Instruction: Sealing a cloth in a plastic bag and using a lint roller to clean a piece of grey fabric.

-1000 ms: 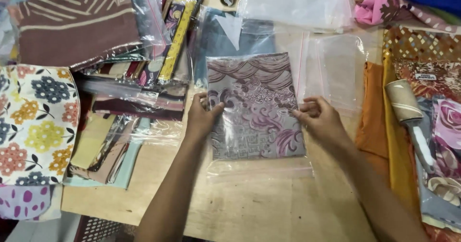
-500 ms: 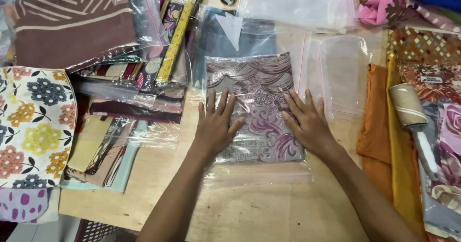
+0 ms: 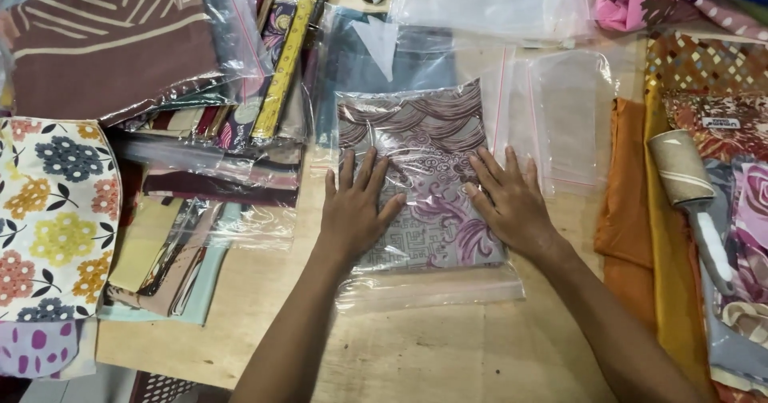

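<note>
Both hands lay flat on a clear plastic bag [image 3: 424,287] with a folded grey and purple cloth [image 3: 416,151] inside it. The bag sat in the middle of the wooden table [image 3: 416,355]. The left hand [image 3: 354,211] pressed on the left side of the cloth, and the right hand [image 3: 512,207] pressed on the right side. The fingers of the 2 hands were spread apart and straight, not gripping anything. An empty clear bag [image 3: 568,115] lay just beside it on the right. A lint roller [image 3: 692,195] rested on the orange cloth [image 3: 624,211]. A flowery cloth [image 3: 56,219] lay far to the left.
</note>
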